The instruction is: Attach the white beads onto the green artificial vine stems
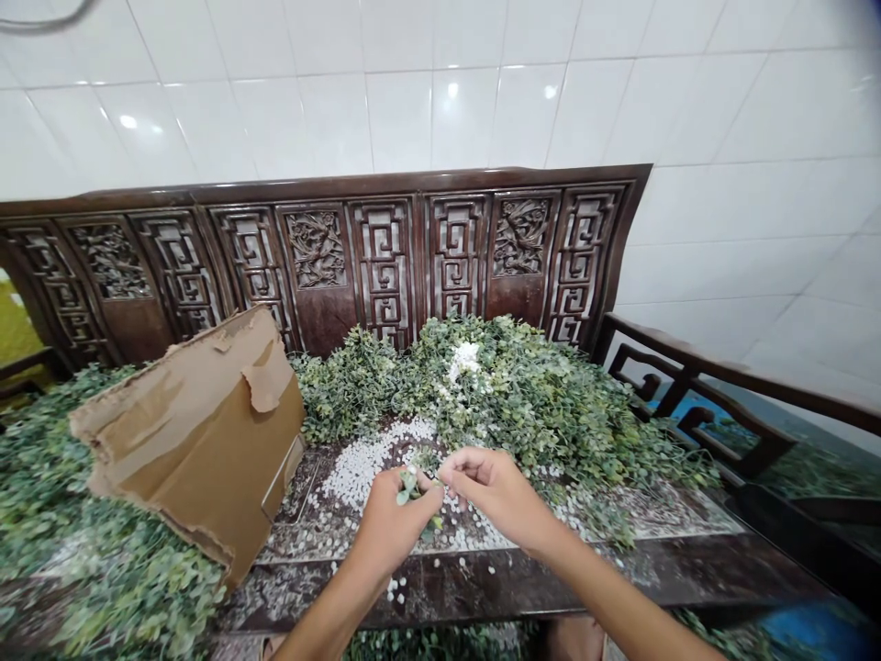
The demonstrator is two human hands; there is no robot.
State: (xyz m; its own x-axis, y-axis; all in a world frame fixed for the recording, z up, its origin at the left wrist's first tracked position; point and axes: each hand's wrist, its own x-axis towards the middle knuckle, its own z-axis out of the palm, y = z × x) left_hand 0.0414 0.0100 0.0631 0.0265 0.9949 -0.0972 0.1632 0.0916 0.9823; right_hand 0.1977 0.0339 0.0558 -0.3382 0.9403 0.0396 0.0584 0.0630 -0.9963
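Closed around a small sprig of green leaves (407, 485), my left hand (394, 514) is over the front part of the bench seat. My right hand (496, 488) meets it from the right, thumb and forefinger pinched together beside the sprig; whatever sits between those fingertips is too small to make out. Under and behind both hands, many small white pieces (354, 468) lie scattered on the dark seat. Just behind them rises a large heap of green leafy sprigs (543, 395), with a clump of white pieces (464, 360) on top.
A torn cardboard piece (206, 441) stands tilted on the seat at left, with more leafy sprigs (41, 487) around it. Behind runs the carved wooden backrest (323, 317) against a white tiled wall (399, 110). A wooden armrest (722, 372) bounds the right side.
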